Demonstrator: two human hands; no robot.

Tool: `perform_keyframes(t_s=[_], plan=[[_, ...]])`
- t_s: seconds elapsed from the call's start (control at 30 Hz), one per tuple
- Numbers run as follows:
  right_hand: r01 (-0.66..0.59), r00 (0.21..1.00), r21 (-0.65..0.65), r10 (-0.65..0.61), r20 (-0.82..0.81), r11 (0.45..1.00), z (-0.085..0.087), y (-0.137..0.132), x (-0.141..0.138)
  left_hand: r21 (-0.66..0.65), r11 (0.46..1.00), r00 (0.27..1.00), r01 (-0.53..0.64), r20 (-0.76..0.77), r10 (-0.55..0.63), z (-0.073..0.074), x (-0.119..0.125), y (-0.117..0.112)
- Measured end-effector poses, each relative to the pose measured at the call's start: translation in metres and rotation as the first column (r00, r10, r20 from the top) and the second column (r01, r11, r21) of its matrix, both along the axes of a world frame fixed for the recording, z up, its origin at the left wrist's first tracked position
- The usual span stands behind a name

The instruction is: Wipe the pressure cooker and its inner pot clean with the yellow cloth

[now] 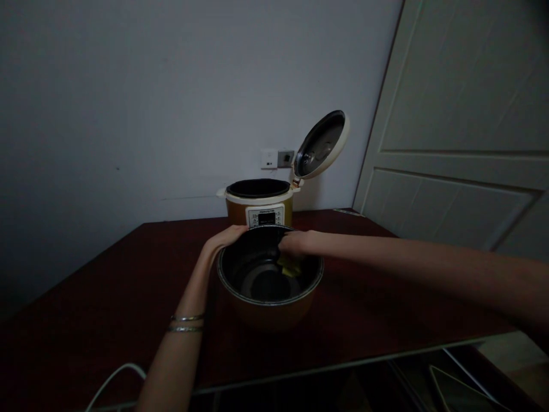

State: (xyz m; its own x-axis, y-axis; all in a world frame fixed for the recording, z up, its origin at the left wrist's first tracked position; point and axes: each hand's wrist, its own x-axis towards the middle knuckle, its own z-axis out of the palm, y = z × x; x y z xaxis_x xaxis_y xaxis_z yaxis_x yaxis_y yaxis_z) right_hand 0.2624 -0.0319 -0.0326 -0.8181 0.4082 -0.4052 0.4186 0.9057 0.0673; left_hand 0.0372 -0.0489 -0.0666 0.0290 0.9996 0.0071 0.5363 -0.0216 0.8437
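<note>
A round inner pot (270, 315) with a dark inside and an orange-brown outside sits tilted toward me in front of the rice cooker (238, 213). My left hand (227, 235) grips the pot's far left rim, its fingertips partly hidden. Inside the pot, my right hand (295, 243) is closed on a yellow-green cloth (289, 265), which touches the right inner wall. Behind the pot, the cooker's round lid (322, 144) stands raised on its hinge at the right.
The dark red table (128, 286) carries the pot and cooker. A wall socket (269, 158) is behind the cooker, and a pale panelled door (463, 126) stands at the right. A white cable (120, 371) curves at the lower left, near the table's front edge.
</note>
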Motion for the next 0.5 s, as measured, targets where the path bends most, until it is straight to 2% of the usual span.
perform_keyframes(t_s=[0.07, 0.17, 0.27, 0.37, 0.5], plan=[[-0.126, 0.991, 0.14, 0.131, -0.027, 0.982, 0.0, 0.009, -0.01, 0.018, 1.0, 0.999, -0.001, -0.045, 0.002, 0.0, -0.002, 0.002], [-0.332, 0.933, 0.265, 0.357, -0.051, 0.905, 0.004, 0.018, -0.024, 0.036, 0.999, 0.997, -0.005, -0.077, 0.008, 0.0, -0.004, 0.006], [-0.428, 0.881, 0.342, 0.471, -0.05, 0.837, 0.008, 0.023, -0.028, 0.046, 0.999, 0.994, -0.005, -0.106, 0.01, 0.001, -0.004, 0.008], [-0.366, 0.902, 0.408, 0.427, -0.068, 0.836, 0.01, 0.022, -0.018, 0.046, 0.999, 0.995, 0.0, -0.104, 0.005, 0.002, -0.003, 0.006], [-0.151, 0.967, 0.413, 0.222, -0.128, 0.898, 0.006, 0.008, 0.002, 0.047, 0.999, 0.998, -0.003, -0.06, 0.006, 0.002, -0.002, 0.001]])
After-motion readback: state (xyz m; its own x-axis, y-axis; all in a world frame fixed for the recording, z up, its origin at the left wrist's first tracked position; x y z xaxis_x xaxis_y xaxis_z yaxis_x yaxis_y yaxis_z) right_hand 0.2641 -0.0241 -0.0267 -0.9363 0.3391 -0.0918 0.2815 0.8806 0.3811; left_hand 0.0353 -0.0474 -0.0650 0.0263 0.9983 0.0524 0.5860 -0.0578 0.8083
